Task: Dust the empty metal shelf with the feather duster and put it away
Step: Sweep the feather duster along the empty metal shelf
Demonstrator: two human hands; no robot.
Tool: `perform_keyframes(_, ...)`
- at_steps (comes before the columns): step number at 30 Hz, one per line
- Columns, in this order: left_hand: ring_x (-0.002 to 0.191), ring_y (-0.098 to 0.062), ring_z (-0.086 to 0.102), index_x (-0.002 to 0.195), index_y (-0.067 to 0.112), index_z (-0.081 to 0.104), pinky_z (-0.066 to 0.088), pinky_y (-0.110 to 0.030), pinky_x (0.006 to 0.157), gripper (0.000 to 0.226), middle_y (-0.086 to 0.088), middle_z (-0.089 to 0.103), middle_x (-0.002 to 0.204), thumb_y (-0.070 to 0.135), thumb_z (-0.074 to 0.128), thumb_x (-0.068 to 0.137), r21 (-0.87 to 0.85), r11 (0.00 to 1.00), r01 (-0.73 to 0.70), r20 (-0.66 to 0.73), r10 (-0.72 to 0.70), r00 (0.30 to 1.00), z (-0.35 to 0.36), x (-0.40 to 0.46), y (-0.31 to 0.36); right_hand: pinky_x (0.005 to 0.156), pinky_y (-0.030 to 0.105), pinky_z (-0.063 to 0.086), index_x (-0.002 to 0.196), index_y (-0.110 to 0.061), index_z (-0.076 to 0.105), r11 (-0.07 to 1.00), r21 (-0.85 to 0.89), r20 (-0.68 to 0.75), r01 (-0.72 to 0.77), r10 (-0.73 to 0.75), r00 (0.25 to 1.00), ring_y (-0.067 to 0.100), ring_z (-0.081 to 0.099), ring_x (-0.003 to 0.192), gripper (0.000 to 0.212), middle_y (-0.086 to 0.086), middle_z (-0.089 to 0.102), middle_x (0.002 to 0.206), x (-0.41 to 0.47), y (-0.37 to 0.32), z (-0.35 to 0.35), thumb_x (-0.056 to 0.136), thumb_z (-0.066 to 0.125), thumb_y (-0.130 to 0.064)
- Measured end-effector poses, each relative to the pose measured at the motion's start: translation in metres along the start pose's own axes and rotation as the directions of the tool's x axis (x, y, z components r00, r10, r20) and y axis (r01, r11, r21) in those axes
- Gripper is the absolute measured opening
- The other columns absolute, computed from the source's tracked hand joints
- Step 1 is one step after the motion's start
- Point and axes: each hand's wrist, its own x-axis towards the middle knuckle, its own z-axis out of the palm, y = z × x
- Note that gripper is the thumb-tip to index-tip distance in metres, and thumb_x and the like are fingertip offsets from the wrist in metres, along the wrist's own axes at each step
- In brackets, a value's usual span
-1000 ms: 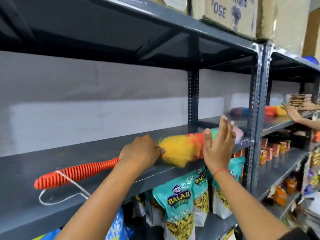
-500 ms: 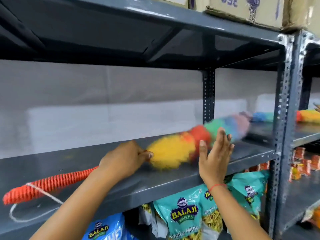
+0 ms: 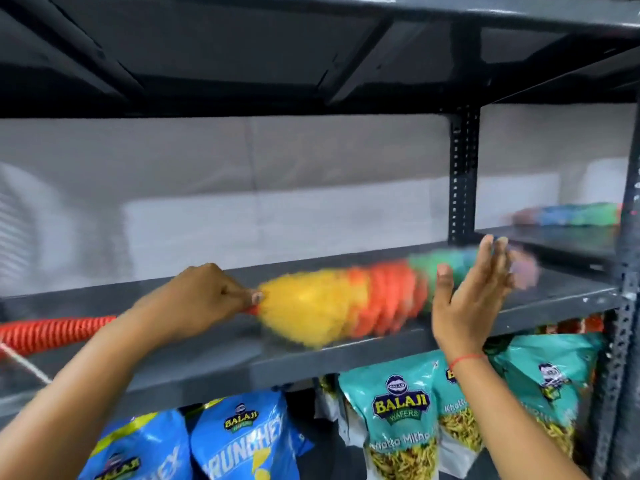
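Observation:
A feather duster (image 3: 332, 306) with a yellow, orange, green and pink head lies along the grey metal shelf (image 3: 540, 299), blurred by motion. Its ribbed orange handle runs off to the left with a white loop cord. My left hand (image 3: 194, 303) is shut on the handle just behind the yellow fluff. My right hand (image 3: 471, 296) is held up flat with fingers apart, in front of the green and pink tip, holding nothing.
Teal snack bags (image 3: 401, 414) and blue snack bags (image 3: 239, 441) hang on the shelf below. A perforated rack post (image 3: 462, 174) stands at the back and another at the right edge. A second colourful duster (image 3: 571, 214) lies in the neighbouring bay. A shelf sits overhead.
The view has shifted left and closer. The duster head has swept rightwards along the shelf, and my right hand stays raised by its tip.

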Motion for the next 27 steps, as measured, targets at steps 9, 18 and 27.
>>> perform_keyframes(9, 0.046, -0.023, 0.036, 0.054, 0.009, 0.062, 0.033, -0.028, 0.047, 0.044, -0.002, 0.039, 0.043, 0.036, 0.061, 0.088, -0.006, 0.997, 0.077, -0.301, -0.075, 0.951, -0.017, -0.035, -0.057, 0.108, 0.062, 0.009, 0.140, -0.002, 0.020, 0.994, -0.005, -0.016, -0.106, 0.106, 0.994, 0.043, 0.013, 0.136, 0.064, 0.027, 0.021, 0.147, -0.006, -0.022, 0.004, 0.090, 0.034, -0.040)
perform_keyframes(18, 0.087, -0.031, 0.064, 0.093, 0.012, 0.069, 0.046, -0.029, 0.066, 0.042, -0.005, 0.064, 0.075, 0.047, 0.046, 0.093, 0.361, 0.905, 0.223, -0.126, -0.190, 0.974, -0.038, -0.084, -0.093, 0.109, 0.050, 0.002, 0.139, -0.001, 0.021, 0.966, 0.238, 0.107, 0.100, -0.128, 0.986, 0.031, 0.012, 0.136, 0.069, 0.025, 0.024, 0.146, -0.063, -0.169, 0.033, 0.092, 0.031, -0.050)
perform_keyframes(27, 0.035, 0.013, 0.038, 0.058, 0.027, 0.069, 0.038, -0.009, 0.044, 0.027, 0.009, 0.059, 0.040, 0.032, 0.066, 0.084, 0.017, 0.990, 0.143, -0.023, -0.143, 0.989, -0.068, -0.102, -0.169, 0.108, 0.058, 0.010, 0.139, -0.008, 0.016, 0.934, 0.240, 0.222, 0.266, -0.319, 0.921, 0.031, 0.014, 0.135, 0.065, 0.019, 0.028, 0.145, -0.111, -0.228, 0.056, 0.092, 0.025, -0.052)
